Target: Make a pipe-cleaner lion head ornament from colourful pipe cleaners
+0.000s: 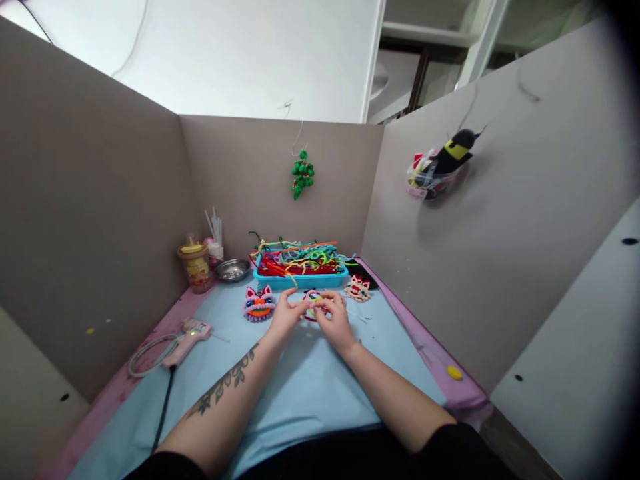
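Note:
Over the middle of the blue-covered table, my left hand (288,313) and my right hand (334,319) meet around a small piece of bent pipe cleaners (311,296) in pink, red and yellow. Fingertips of both hands pinch it, and they partly cover its shape. To the left of my left hand lies a pipe-cleaner animal face (259,305) in lilac, pink and orange. Past my right hand lies another pipe-cleaner face (357,288), cream with red. A thin pale stick or wire (359,316) lies beside my right hand.
Behind my hands stands a blue basket (300,280) heaped with colourful pipe cleaners. A metal bowl (233,270), a lidded jar (197,267) and a pink glue gun (187,340) with its cable are on the left. Grey partitions (240,173) enclose the table; a yellow disc (455,373) lies right.

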{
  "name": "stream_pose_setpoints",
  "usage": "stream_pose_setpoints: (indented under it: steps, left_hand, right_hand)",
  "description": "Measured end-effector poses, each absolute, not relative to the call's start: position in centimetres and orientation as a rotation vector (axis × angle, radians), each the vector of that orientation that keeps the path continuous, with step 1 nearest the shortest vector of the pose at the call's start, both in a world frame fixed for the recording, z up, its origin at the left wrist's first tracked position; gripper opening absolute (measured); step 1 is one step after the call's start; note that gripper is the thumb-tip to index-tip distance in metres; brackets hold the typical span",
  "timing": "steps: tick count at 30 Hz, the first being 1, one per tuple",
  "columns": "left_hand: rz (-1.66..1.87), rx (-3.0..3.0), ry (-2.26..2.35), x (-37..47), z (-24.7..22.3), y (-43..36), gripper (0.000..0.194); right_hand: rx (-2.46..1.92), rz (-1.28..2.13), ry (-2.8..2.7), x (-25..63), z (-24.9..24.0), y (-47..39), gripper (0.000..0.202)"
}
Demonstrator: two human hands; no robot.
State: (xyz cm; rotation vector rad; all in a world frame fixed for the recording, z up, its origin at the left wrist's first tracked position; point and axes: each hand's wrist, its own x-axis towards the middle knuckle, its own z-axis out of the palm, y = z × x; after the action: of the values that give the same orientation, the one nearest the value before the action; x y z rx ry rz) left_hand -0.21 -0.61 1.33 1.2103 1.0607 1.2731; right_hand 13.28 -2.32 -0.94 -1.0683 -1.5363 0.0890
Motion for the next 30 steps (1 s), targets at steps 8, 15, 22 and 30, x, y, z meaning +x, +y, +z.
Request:
stream_pose_setpoints:
  steps: [8, 15, 22, 30]
  left_hand:
    - [1.288, 1.303, 0.969, -0.12, 1.26, -0.69, 0.066]
    - [1.305, 1.348, 0.905, 0.05, 1.21, -0.96, 0.067]
    - [1.332, 1.405, 0.944, 0.23, 0.76, -0.93, 0.071]
    - [1.353, 1.328, 0.983, 0.02, 0.95, -0.84, 0.074]
  right_hand:
    - [-1.096, 0.214, -1.470, 13.28, -1.01, -2.18, 0.009]
    - [-1.086, 0.172, -1.497, 13.09, -1.31, -2.38, 0.011]
    - [-1.097, -0.030, -1.582, 12.82, -1.42, -2.84, 0.016]
    - [-1.083, -0.114, -1.661, 12.83, -0.86, -2.97, 0.016]
